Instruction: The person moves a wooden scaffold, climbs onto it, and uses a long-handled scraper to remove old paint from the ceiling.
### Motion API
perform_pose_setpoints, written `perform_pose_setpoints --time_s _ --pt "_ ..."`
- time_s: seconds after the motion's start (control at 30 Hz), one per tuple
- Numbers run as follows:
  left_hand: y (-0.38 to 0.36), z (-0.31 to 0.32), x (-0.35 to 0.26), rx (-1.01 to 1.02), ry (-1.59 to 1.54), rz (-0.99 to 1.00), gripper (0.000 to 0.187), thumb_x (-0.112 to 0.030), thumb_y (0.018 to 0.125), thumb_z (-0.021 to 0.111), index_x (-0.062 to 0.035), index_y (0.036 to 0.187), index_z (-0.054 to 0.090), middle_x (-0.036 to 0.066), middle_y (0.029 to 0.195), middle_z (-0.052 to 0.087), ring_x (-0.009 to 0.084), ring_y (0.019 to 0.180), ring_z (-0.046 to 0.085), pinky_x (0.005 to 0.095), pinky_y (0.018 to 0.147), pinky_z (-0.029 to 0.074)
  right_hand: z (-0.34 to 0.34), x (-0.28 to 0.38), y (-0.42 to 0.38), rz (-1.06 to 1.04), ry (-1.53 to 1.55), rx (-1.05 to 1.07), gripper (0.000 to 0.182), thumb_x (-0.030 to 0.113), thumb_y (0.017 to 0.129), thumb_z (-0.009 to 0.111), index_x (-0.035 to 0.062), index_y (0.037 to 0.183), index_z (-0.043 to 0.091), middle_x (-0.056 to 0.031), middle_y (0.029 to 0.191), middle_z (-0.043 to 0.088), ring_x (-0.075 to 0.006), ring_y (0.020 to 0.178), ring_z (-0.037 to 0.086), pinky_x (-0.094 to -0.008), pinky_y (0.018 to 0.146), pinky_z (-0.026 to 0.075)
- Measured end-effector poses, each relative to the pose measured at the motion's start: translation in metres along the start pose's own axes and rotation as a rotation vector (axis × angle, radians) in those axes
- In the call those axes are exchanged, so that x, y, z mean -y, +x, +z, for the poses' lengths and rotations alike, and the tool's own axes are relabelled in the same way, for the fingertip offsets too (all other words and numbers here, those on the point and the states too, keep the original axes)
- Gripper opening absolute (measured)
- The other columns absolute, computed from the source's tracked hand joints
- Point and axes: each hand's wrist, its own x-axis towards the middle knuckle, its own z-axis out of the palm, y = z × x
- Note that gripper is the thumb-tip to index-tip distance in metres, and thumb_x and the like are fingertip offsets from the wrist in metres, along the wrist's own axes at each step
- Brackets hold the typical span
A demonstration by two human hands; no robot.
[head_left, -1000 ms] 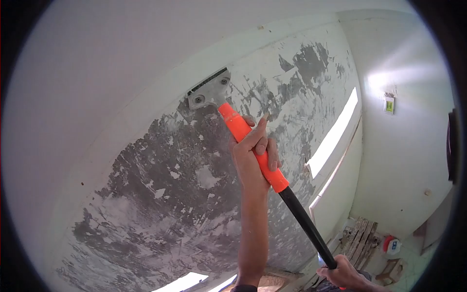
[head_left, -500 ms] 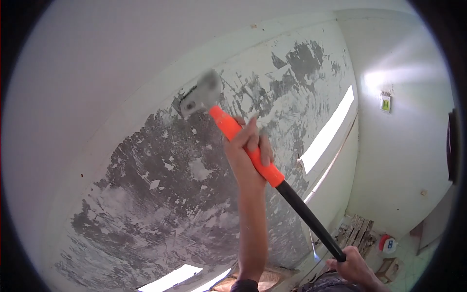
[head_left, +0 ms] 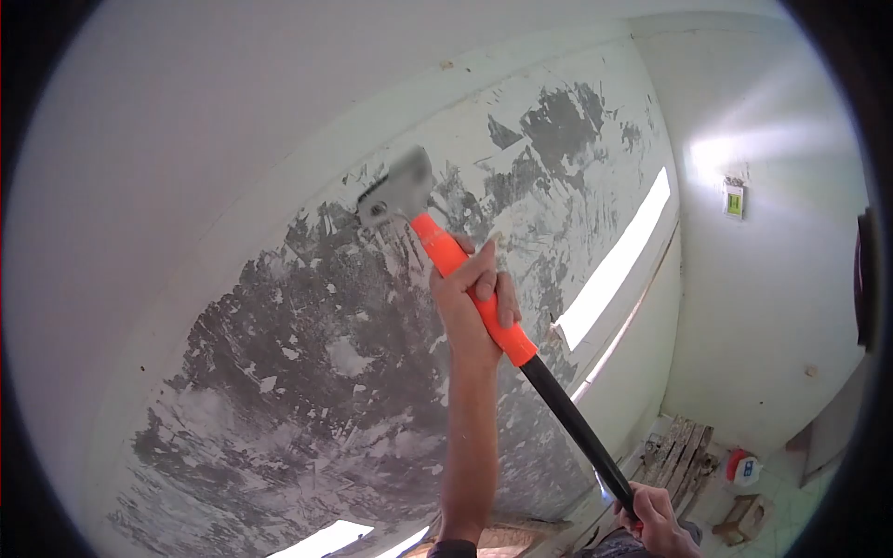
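Observation:
A long-handled wall scraper [head_left: 569,416] slants across the view, with a bright orange grip at the top and a black shaft below. Its grey metal head [head_left: 398,191] lies over the upper part of the patchy wall [head_left: 307,344] and is blurred by motion. My left hand [head_left: 473,302] is wrapped around the orange grip, just beneath the head, with the index finger partly extended. Lower right, my right hand [head_left: 654,523] is closed around the bottom end of the black shaft. Grey undercoat shows on the wall between ragged white remnants of coating.
Bright window openings [head_left: 614,265] cut into the wall at right and along the bottom. A small green-and-white plate [head_left: 734,199] is fixed to the far wall. On the floor are wooden planks [head_left: 681,456], a red-and-white container [head_left: 742,468] and a wooden stool [head_left: 741,519].
The scraper head has shifted slightly right and down in view, while my right hand and the shaft's lower end have moved left and down. The view has also shifted a little.

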Motion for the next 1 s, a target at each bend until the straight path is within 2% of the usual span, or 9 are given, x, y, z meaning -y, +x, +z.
perform_pose_setpoints --time_s 0.1,0.23,0.3,0.47,0.63,0.7,0.8,1.0 --pt "0.02 0.011 -0.011 0.024 0.05 0.031 0.018 -0.007 0.089 0.061 -0.0118 0.093 0.044 -0.002 0.053 0.036 0.0144 0.028 0.037 0.031 0.028 0.031 0.003 0.016 0.014 -0.077 -0.074 0.013 0.06 0.06 0.099 0.036 0.0075 0.075 0.049 0.0039 0.061 0.038 -0.0086 0.052 0.03 -0.0278 0.045 0.025" --pt "0.014 0.012 -0.004 -0.007 0.036 0.04 0.018 -0.008 0.088 0.061 -0.0112 0.091 0.044 -0.002 0.052 0.036 0.014 0.028 0.037 0.0301 0.028 0.031 -0.002 0.006 0.019 -0.186 -0.137 0.013 0.061 0.06 0.1 0.034 0.0071 0.073 0.048 0.0033 0.06 0.037 -0.0085 0.05 0.03 -0.028 0.044 0.024" --pt "0.01 0.007 0.002 0.001 0.045 -0.021 0.019 -0.009 0.088 0.062 -0.0107 0.091 0.043 -0.002 0.052 0.035 0.0134 0.029 0.037 0.0292 0.028 0.031 -0.01 -0.001 0.022 -0.218 -0.125 0.047 0.06 0.058 0.101 0.034 0.0067 0.072 0.047 0.0028 0.059 0.036 -0.0086 0.049 0.03 -0.0281 0.043 0.024" --pt "0.021 0.026 -0.003 -0.037 0.139 0.034 0.018 -0.009 0.089 0.061 -0.0106 0.09 0.042 -0.002 0.051 0.035 0.0132 0.029 0.037 0.0289 0.028 0.03 -0.016 -0.004 0.034 -0.108 -0.046 0.118 0.059 0.058 0.101 0.036 0.0075 0.071 0.046 0.003 0.058 0.036 -0.0077 0.049 0.03 -0.0277 0.042 0.024" --pt "0.03 0.028 0.002 -0.02 0.198 0.06 0.017 -0.01 0.089 0.059 -0.0109 0.089 0.042 -0.002 0.051 0.035 0.0134 0.028 0.037 0.0292 0.028 0.031 -0.025 -0.014 0.048 -0.176 -0.058 0.076 0.058 0.06 0.099 0.038 0.0086 0.072 0.045 0.0042 0.059 0.037 -0.0081 0.049 0.03 -0.0277 0.042 0.024" --pt "0.034 0.02 0.007 0.024 0.044 0.015 0.006 -0.008 0.093 0.053 -0.0111 0.092 0.048 -0.005 0.051 0.035 0.0121 0.028 0.034 0.0287 0.028 0.031 -0.024 -0.008 0.047 -0.19 -0.081 0.037 0.058 0.059 0.1 0.037 0.0092 0.072 0.045 0.0046 0.06 0.037 -0.0082 0.05 0.029 -0.0281 0.043 0.023" --pt "0.037 0.016 0.014 0.089 0.006 0.054 0.006 -0.008 0.093 0.053 -0.0111 0.092 0.048 -0.005 0.051 0.035 0.0123 0.028 0.034 0.0292 0.028 0.031 -0.028 0.008 0.044 -0.126 -0.194 -0.034 0.056 0.055 0.101 0.035 0.008 0.075 0.049 0.0049 0.061 0.036 -0.0074 0.053 0.028 -0.029 0.045 0.021" --pt "0.032 0.025 0.01 -0.005 0.069 0.061 0.006 -0.008 0.093 0.053 -0.0104 0.092 0.048 -0.005 0.052 0.035 0.0117 0.028 0.034 0.0282 0.028 0.03 -0.03 0.012 0.043 -0.163 -0.128 0.005 0.056 0.054 0.101 0.036 0.0065 0.075 0.05 0.0044 0.061 0.037 -0.0077 0.054 0.031 -0.0283 0.046 0.023"
